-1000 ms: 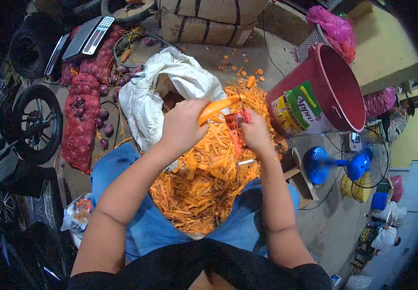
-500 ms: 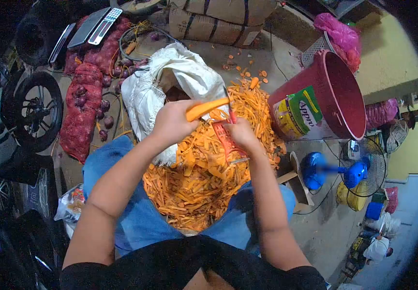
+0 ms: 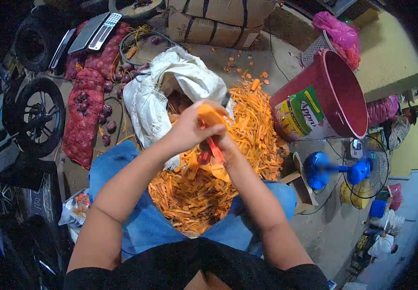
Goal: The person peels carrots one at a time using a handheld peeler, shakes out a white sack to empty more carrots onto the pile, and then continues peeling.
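Note:
My left hand (image 3: 186, 131) is closed around a peeled orange carrot (image 3: 210, 115), held above the pile of peelings. Close beneath it is my right hand (image 3: 226, 143), partly covered by the left. It grips a red peeler (image 3: 215, 151), which points down toward me. A dark blade-like shape (image 3: 226, 100) shows just beyond the fingers; its handle is hidden. Below both hands, orange carrot peelings (image 3: 194, 195) spread between my knees. A white woven sack (image 3: 143, 99) lies open-mouthed beside my left hand, with something brownish-orange inside.
A dark red bucket (image 3: 298, 92) leans on its side at the right. Further right are a blue fan (image 3: 318, 170) and an open cardboard box (image 3: 300, 186). Red net bags of onions (image 3: 81, 128) and a scale (image 3: 89, 34) are at left. Strapped cartons (image 3: 218, 24) lie ahead.
My hands have come together, the left now overlapping the right. The carrot has turned from lying sideways to pointing toward me, and the peeler has swung closer in.

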Demonstrator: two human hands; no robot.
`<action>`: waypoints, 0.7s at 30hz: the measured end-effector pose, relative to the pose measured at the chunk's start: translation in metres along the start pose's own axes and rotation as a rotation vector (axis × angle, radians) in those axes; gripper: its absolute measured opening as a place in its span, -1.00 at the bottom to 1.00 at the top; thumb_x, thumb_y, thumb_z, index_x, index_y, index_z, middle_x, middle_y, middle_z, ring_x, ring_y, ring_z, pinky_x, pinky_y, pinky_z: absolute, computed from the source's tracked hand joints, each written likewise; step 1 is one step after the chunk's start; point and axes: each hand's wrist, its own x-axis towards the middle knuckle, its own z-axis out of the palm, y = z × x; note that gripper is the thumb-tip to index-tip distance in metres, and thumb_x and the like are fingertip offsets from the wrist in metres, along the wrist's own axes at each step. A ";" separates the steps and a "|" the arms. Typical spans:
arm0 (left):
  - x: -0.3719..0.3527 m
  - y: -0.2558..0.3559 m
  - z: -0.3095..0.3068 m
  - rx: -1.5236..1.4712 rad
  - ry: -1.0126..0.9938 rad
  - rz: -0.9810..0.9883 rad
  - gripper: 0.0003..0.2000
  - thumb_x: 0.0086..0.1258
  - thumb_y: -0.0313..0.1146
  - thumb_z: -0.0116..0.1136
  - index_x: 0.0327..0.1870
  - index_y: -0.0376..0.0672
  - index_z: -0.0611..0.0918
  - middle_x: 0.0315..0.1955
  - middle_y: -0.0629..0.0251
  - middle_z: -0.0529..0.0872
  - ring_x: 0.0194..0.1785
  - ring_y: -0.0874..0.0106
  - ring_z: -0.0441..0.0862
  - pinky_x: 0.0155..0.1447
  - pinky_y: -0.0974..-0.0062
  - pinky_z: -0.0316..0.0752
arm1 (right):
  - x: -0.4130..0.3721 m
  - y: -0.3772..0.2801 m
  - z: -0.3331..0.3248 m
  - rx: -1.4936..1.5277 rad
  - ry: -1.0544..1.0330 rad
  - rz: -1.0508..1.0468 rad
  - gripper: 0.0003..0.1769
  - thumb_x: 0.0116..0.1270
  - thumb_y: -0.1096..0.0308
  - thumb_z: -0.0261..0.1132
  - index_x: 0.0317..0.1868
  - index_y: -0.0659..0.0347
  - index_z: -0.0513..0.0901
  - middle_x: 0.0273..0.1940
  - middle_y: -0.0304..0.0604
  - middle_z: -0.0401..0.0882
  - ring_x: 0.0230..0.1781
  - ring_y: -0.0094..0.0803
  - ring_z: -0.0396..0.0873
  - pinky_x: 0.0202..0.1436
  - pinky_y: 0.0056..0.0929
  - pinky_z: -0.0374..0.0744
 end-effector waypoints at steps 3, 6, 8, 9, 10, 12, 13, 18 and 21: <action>0.003 0.009 -0.020 -0.083 0.090 -0.102 -0.79 0.00 -0.42 0.10 -0.31 -0.26 0.49 -0.34 0.32 0.45 -0.22 0.52 0.41 -0.12 0.62 0.29 | 0.007 -0.016 -0.023 -0.089 0.131 0.065 -0.63 0.17 0.10 -0.08 -0.19 0.21 0.38 -0.37 -0.18 0.46 -0.43 -0.45 0.43 -0.28 -0.54 0.42; 0.003 0.017 -0.030 -0.133 -0.019 -0.249 -0.78 0.01 -0.45 0.10 -0.28 -0.26 0.49 -0.33 0.34 0.46 -0.23 0.54 0.42 -0.12 0.65 0.30 | -0.004 -0.040 0.000 0.002 0.216 0.037 -0.73 0.22 0.22 -0.10 -0.19 0.22 0.34 -0.31 -0.13 0.46 -0.36 -0.41 0.43 -0.25 -0.50 0.41; 0.003 0.012 -0.031 -0.146 -0.048 -0.275 -0.77 0.00 -0.46 0.09 -0.27 -0.26 0.50 -0.35 0.33 0.50 -0.25 0.55 0.45 -0.15 0.63 0.34 | 0.003 -0.042 -0.018 -0.036 0.312 -0.086 -0.75 0.22 0.24 -0.09 -0.37 0.26 0.39 -0.41 -0.15 0.46 -0.41 -0.45 0.43 -0.31 -0.54 0.40; 0.003 0.012 -0.030 -0.053 -0.086 -0.311 -0.76 0.01 -0.47 0.08 -0.25 -0.26 0.49 -0.35 0.32 0.52 -0.28 0.55 0.45 -0.18 0.62 0.35 | 0.004 -0.044 -0.023 -0.056 0.359 -0.147 -0.73 0.22 0.25 -0.09 -0.45 0.27 0.42 -0.46 -0.17 0.46 -0.44 -0.46 0.43 -0.34 -0.57 0.40; 0.002 0.012 -0.030 0.040 -0.122 -0.348 -0.75 0.01 -0.47 0.07 -0.22 -0.26 0.48 -0.36 0.31 0.53 -0.30 0.56 0.46 -0.20 0.62 0.37 | 0.003 -0.047 -0.028 -0.054 0.360 -0.148 -0.73 0.22 0.25 -0.09 -0.45 0.27 0.42 -0.46 -0.17 0.46 -0.44 -0.46 0.43 -0.34 -0.57 0.40; -0.001 -0.005 -0.023 0.197 -0.160 -0.226 -0.71 -0.01 -0.45 0.10 -0.21 -0.27 0.46 -0.38 0.26 0.54 -0.32 0.55 0.48 -0.23 0.59 0.38 | 0.001 -0.052 -0.033 -0.491 0.425 -0.128 -0.81 0.18 0.33 -0.02 -0.42 0.28 0.42 -0.51 -0.23 0.43 -0.53 -0.55 0.39 -0.44 -0.62 0.37; -0.001 -0.005 -0.018 0.319 -0.208 -0.324 -0.69 -0.03 -0.44 0.12 -0.21 -0.28 0.44 -0.39 0.24 0.54 -0.33 0.54 0.48 -0.24 0.59 0.38 | 0.000 -0.053 -0.032 -0.658 0.442 -0.132 -0.88 0.11 0.43 0.00 -0.38 0.29 0.42 -0.54 -0.28 0.40 -0.60 -0.61 0.33 -0.52 -0.64 0.32; 0.005 -0.023 -0.005 0.336 -0.122 -0.327 -0.60 -0.16 -0.39 0.16 -0.24 -0.30 0.36 -0.43 0.16 0.51 -0.29 0.41 0.48 -0.18 0.52 0.34 | -0.020 -0.063 0.008 -0.750 0.351 -0.056 -0.78 0.01 0.57 -0.02 -0.26 0.35 0.41 -0.42 -0.25 0.45 -0.43 -0.58 0.41 -0.33 -0.65 0.38; 0.007 -0.024 -0.004 0.315 -0.149 -0.335 -0.53 -0.21 -0.33 0.15 -0.19 -0.30 0.38 -0.33 0.02 0.51 -0.21 0.23 0.47 -0.12 0.41 0.32 | -0.026 -0.064 0.017 -0.682 0.204 -0.144 -0.69 -0.04 0.65 -0.08 -0.21 0.38 0.39 -0.30 -0.22 0.46 -0.29 -0.56 0.40 -0.20 -0.59 0.37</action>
